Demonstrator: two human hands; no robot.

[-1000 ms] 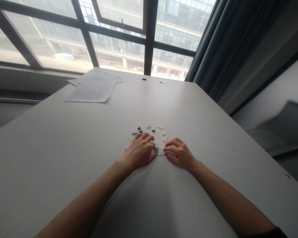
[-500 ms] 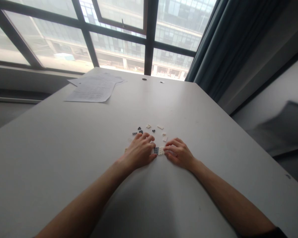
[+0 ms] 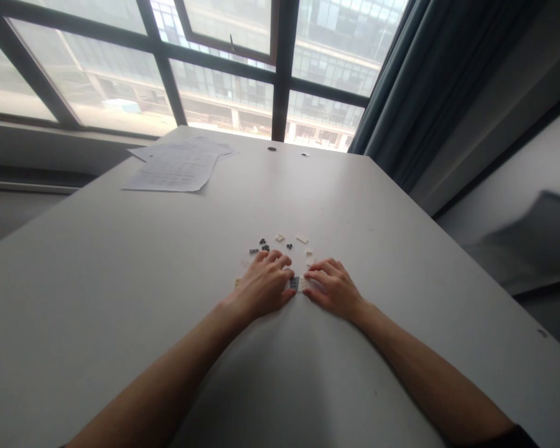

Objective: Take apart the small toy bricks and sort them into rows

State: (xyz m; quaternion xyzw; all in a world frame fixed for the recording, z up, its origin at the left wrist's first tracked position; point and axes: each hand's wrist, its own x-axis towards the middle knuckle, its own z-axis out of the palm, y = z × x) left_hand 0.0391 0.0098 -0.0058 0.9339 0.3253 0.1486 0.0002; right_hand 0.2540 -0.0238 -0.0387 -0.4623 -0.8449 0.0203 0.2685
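Note:
A dark grey studded building plate (image 3: 295, 283) lies flat on the white table, side by side with a cream studded plate (image 3: 302, 284). My left hand (image 3: 267, 283) grips the grey plate at its left edge between thumb and forefinger. From the right, my right hand (image 3: 332, 286) has thumb and fingers around the cream plate, which it partly covers. The two plates touch or nearly touch; I cannot tell whether they are joined. Behind the hands lie small loose pieces: dark ones (image 3: 266, 248), a cream one (image 3: 280, 238) and a white one (image 3: 309, 253).
A long cream piece (image 3: 302, 239) lies at the back of the loose pieces, and a tan piece (image 3: 238, 282) sits beside my left wrist. Printed papers (image 3: 172, 168) are spread at the table's far left. Beyond the table (image 3: 242, 211) are a window and a dark curtain (image 3: 401, 81).
My right hand has shifted slightly left, and its thumb and fingers now reach further over the cream plate. My left hand stays nearly in place on the grey plate.

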